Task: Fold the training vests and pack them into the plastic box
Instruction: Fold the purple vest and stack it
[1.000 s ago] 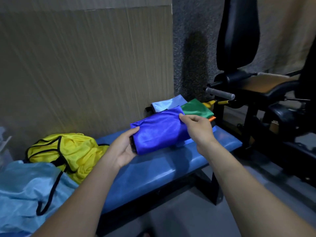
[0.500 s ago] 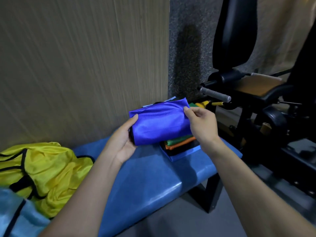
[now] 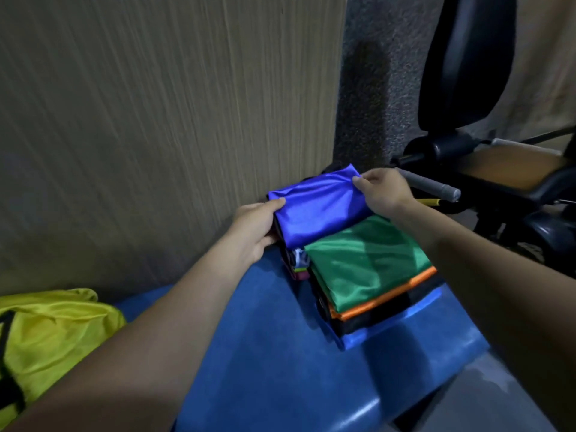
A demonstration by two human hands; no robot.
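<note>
A folded blue vest [image 3: 321, 208] is held at both ends over the far stack in the plastic box [image 3: 389, 330]. My left hand [image 3: 257, 233] grips its left end, and my right hand [image 3: 385, 188] pinches its right corner. The vest rests on or just above other folded vests; I cannot tell which. Nearer in the box lies a folded green vest [image 3: 364, 265] on an orange one [image 3: 386, 299] and dark ones. The box stands on the right end of the blue bench [image 3: 265, 353]. An unfolded yellow vest [image 3: 53, 335] with black trim lies on the bench at the left.
A wood-grain wall panel [image 3: 156, 120] rises straight behind the bench. At the right stands a black gym machine [image 3: 467, 73] with a grey handle bar [image 3: 433, 187] jutting toward the box. Grey floor [image 3: 467, 406] lies below the bench's right end.
Both hands have carried the blue vest away from me and lowered it onto the far side of the box. The green vest, hidden half a second ago, now shows.
</note>
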